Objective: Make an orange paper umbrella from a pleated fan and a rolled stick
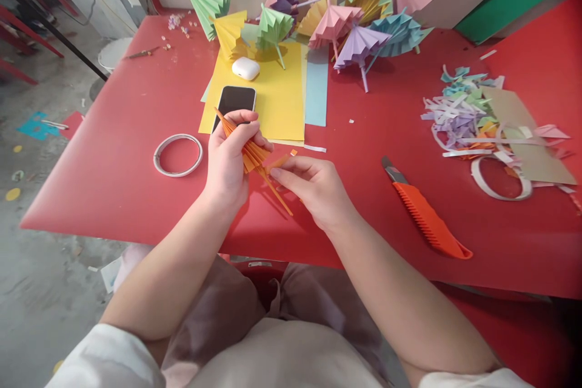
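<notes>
My left hand (234,154) is closed around an orange folded paper umbrella (255,156). The umbrella's pleats are gathered, its tip points up and left, and its thin orange stick slants down to the right over the red table (345,206). Close beside the pleats, my right hand (316,185) pinches a small strip of orange paper (276,163) between thumb and fingers. The strip's far end meets the umbrella's edge; whether it is stuck there I cannot tell. A smartphone (237,97) lies partly behind my left hand on yellow paper sheets (279,94).
Several finished paper umbrellas (334,21) stand along the wall. A roll of tape (178,156) lies left of my hands. To the right are an orange utility knife (427,212) with its blade out, paper scraps (464,112) and another tape roll (500,179). A white earbud case (245,68) sits behind the phone.
</notes>
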